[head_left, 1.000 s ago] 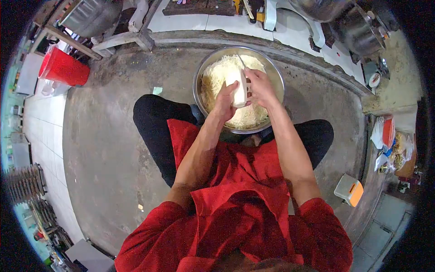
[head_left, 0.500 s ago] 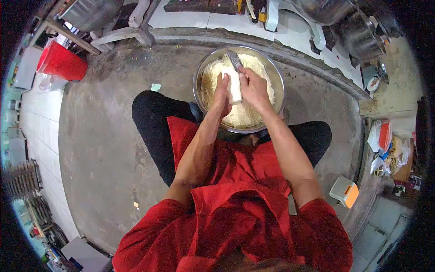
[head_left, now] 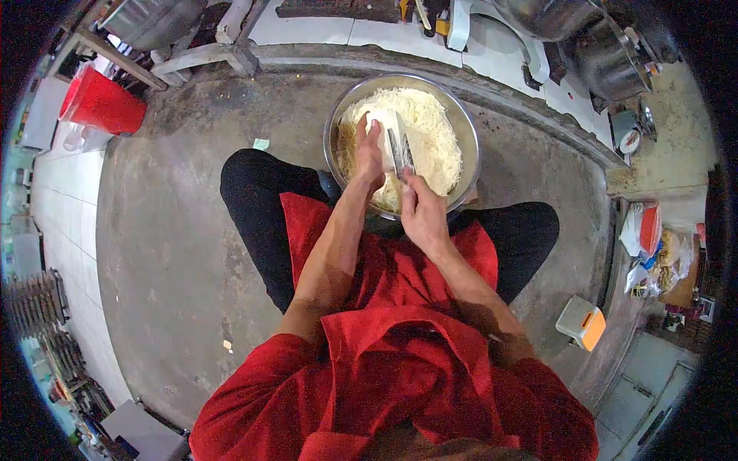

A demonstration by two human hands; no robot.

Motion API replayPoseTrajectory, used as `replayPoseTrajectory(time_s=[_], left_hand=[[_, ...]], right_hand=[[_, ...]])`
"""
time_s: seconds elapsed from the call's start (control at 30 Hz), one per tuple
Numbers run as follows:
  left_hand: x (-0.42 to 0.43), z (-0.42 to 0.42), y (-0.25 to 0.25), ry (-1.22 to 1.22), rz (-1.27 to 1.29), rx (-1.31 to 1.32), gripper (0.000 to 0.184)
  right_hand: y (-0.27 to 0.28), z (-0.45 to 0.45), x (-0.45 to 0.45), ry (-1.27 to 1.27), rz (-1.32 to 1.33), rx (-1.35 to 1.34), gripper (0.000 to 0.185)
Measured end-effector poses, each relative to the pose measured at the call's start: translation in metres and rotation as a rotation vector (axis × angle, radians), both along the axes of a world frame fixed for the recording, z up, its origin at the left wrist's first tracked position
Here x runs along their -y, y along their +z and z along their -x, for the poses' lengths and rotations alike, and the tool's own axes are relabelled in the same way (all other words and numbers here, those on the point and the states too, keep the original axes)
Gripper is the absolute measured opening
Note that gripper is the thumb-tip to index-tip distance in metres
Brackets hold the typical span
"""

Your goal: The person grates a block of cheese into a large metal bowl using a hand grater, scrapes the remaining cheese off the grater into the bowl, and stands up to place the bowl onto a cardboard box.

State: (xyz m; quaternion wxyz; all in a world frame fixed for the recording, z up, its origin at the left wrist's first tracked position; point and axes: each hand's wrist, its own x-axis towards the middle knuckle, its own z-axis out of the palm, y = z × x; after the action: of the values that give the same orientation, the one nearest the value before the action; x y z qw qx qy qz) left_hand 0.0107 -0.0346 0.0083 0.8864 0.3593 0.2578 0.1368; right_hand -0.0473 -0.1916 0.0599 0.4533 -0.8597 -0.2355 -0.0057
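Observation:
A wide metal bowl (head_left: 470, 127) stands on the floor between my knees, holding a heap of pale, fine shreds (head_left: 438, 127). Over the heap, my left hand (head_left: 370, 154) grips a white block (head_left: 383, 121) from its left side. My right hand (head_left: 423, 207) is closed round the handle of a flat metal blade-like tool (head_left: 401, 150). The tool lies along the block's right face, its far end pointing away from me. Its handle is mostly hidden in my fingers.
A red bucket (head_left: 108, 100) stands at the upper left. A low concrete ledge (head_left: 338, 61) runs beyond the bowl. On the right are a white and orange box (head_left: 582, 323) and plastic bags (head_left: 642, 230). Large metal pots (head_left: 607, 65) are at the upper right.
My right hand has come down toward me along the block, drawing the tool with it. My left hand and the block have shifted slightly left.

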Motion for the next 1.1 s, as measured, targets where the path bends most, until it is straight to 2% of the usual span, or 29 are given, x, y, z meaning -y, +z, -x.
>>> replayPoseTrajectory(time_s=[0.07, 0.13, 0.2, 0.27, 0.3, 0.33, 0.43, 0.5, 0.67, 0.73, 0.8, 0.9, 1.1], left_hand=[[-0.001, -0.002, -0.003, 0.017, -0.042, -0.018, 0.058], [-0.001, -0.004, -0.003, 0.044, -0.098, -0.037, 0.060], [-0.006, -0.001, 0.015, 0.014, -0.147, -0.124, 0.060], [-0.005, -0.001, 0.021, -0.020, -0.197, -0.205, 0.060], [-0.005, -0.002, 0.017, -0.058, -0.199, -0.161, 0.060], [-0.005, -0.002, 0.017, -0.095, -0.202, -0.117, 0.061], [-0.002, 0.003, 0.018, -0.152, -0.242, -0.122, 0.057], [0.002, 0.005, 0.017, -0.184, -0.237, -0.100, 0.056], [0.010, 0.001, -0.012, -0.171, -0.393, -0.089, 0.053], [0.008, 0.004, -0.006, -0.156, -0.467, -0.089, 0.052], [0.005, 0.009, 0.002, -0.128, -0.538, -0.217, 0.052], [-0.003, 0.009, 0.001, -0.087, -0.416, -0.111, 0.051], [0.000, 0.009, 0.010, -0.086, -0.451, -0.209, 0.048]], right_hand=[[-0.001, 0.011, 0.007, 0.002, -0.011, 0.035, 0.030], [0.016, 0.016, 0.017, -0.026, 0.083, -0.175, 0.033], [0.015, 0.011, 0.030, -0.026, 0.061, -0.193, 0.034], [0.007, -0.004, 0.039, -0.082, -0.042, -0.346, 0.035], [0.013, -0.009, 0.037, -0.139, -0.281, -0.680, 0.037], [0.020, -0.016, 0.033, -0.193, -0.356, -0.746, 0.038], [0.013, -0.052, 0.028, -0.181, -0.246, -0.737, 0.036], [0.002, -0.077, 0.014, -0.119, -0.066, -0.461, 0.033], [0.003, -0.121, -0.036, -0.103, 0.041, -0.263, 0.029], [0.007, -0.117, -0.050, -0.093, 0.078, -0.181, 0.028], [0.010, -0.104, -0.053, -0.096, 0.139, -0.145, 0.027], [0.006, -0.074, -0.048, -0.078, 0.090, -0.113, 0.025], [-0.008, -0.029, -0.025, -0.063, 0.056, -0.099, 0.026]])
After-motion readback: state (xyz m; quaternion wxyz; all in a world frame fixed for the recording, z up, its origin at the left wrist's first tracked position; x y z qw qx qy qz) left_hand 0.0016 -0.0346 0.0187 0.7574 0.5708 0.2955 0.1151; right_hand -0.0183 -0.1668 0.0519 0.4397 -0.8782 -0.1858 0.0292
